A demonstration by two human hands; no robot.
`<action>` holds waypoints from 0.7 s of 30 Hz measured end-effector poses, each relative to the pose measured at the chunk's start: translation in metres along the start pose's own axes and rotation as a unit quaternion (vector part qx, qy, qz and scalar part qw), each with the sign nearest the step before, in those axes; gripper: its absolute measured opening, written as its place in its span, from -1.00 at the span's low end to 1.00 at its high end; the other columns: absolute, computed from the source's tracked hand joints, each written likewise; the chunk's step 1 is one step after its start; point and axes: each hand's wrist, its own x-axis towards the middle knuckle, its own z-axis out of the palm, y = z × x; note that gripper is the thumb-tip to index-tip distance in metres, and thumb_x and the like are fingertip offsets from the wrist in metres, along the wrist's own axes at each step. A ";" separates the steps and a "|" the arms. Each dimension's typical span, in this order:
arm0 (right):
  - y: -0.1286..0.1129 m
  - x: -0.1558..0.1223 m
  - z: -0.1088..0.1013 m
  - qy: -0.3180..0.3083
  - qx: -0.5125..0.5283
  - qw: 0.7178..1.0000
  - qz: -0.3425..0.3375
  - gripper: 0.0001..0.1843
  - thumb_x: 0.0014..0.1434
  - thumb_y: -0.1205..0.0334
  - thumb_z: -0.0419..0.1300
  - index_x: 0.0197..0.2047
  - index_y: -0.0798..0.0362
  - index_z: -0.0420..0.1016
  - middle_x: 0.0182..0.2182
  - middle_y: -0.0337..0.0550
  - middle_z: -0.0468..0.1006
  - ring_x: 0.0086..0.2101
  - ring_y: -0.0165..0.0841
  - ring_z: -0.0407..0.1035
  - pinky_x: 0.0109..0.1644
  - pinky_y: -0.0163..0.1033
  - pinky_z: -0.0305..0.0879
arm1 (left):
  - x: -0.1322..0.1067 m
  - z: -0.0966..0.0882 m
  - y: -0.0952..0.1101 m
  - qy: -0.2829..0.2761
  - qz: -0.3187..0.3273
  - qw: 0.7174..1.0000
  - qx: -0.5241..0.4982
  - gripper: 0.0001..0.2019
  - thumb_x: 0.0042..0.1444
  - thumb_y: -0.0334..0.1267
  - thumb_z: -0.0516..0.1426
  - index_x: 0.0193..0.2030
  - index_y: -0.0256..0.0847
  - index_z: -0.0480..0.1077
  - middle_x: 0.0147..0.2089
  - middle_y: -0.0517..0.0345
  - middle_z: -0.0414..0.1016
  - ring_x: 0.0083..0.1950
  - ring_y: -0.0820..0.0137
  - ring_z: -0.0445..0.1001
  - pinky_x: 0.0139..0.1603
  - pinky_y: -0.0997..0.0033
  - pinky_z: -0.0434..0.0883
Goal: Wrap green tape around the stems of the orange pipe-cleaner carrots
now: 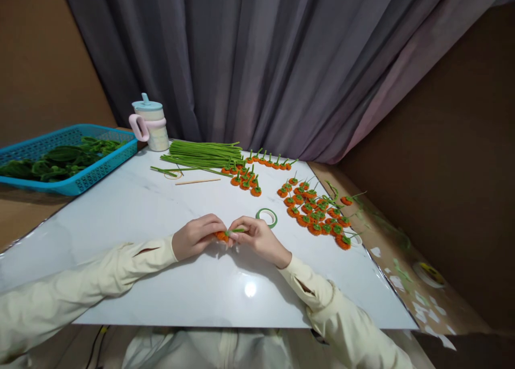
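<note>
Cream sleeves (100, 272) lead up to the left hand (197, 236), fingers pinched on an orange pipe-cleaner flower (221, 235) held just above the white surface (161, 213), its green stem (238, 230) gripped by the right hand (259, 237), a green tape roll (266, 216) just beyond.

the white table (161, 283) carries a bundle of green stems (203, 152), many orange flowers (316, 213), a tape roll (266, 216) and a wooden stick (197, 182).
</note>
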 end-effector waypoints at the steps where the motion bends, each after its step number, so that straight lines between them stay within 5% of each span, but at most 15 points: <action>1: -0.001 0.000 0.000 -0.006 0.015 1.000 0.009 -0.74 0.03 0.11 0.25 -0.33 0.13 0.38 -0.53 -0.18 0.51 -0.50 -0.45 0.37 -0.39 -0.33 0.24 | 0.000 0.000 0.000 0.002 -0.001 1.000 -0.001 -0.76 0.27 -0.33 -0.12 -0.12 -0.24 0.34 -0.26 -0.01 0.38 -0.24 0.38 0.37 -0.22 0.44 0.35; 6: -0.005 0.000 -0.002 -0.018 0.054 0.998 0.038 -0.75 0.01 0.15 0.27 -0.34 0.16 0.40 -0.56 -0.18 0.51 -0.53 -0.48 0.34 -0.39 -0.35 0.21 | 0.001 0.001 -0.002 0.004 0.008 1.000 -0.019 -0.81 0.24 -0.38 -0.09 -0.14 -0.24 0.32 -0.27 0.03 0.37 -0.26 0.42 0.35 -0.23 0.49 0.33; 12: -0.005 -0.002 0.000 0.009 0.023 0.999 0.023 -0.77 0.01 0.15 0.25 -0.37 0.15 0.39 -0.60 -0.24 0.48 -0.54 -0.47 0.33 -0.34 -0.31 0.25 | 0.008 0.001 0.009 -0.029 -0.134 0.986 -0.099 -0.89 0.18 -0.31 0.01 -0.23 -0.26 0.33 -0.24 0.07 0.39 -0.24 0.40 0.37 -0.20 0.44 0.30; 17: -0.008 -0.005 0.001 0.013 -0.090 0.995 -0.032 -0.87 0.08 0.23 0.17 -0.34 0.12 0.38 -0.57 -0.23 0.49 -0.49 -0.43 0.39 -0.29 -0.27 0.30 | 0.013 -0.002 0.017 -0.041 -0.285 0.925 -0.250 -0.81 0.11 -0.16 0.07 -0.29 -0.28 0.29 -0.40 0.17 0.39 -0.42 0.47 0.33 -0.40 0.51 0.28; 21: -0.012 -0.007 0.003 0.016 -0.185 0.979 -0.089 -0.96 0.11 0.31 0.12 -0.33 0.09 0.37 -0.54 -0.21 0.53 -0.45 -0.39 0.43 -0.26 -0.26 0.33 | 0.015 -0.003 0.015 -0.051 -0.335 0.869 -0.360 -0.67 0.04 -0.02 0.15 -0.33 -0.30 0.28 -0.46 0.20 0.37 -0.49 0.52 0.28 -0.49 0.54 0.26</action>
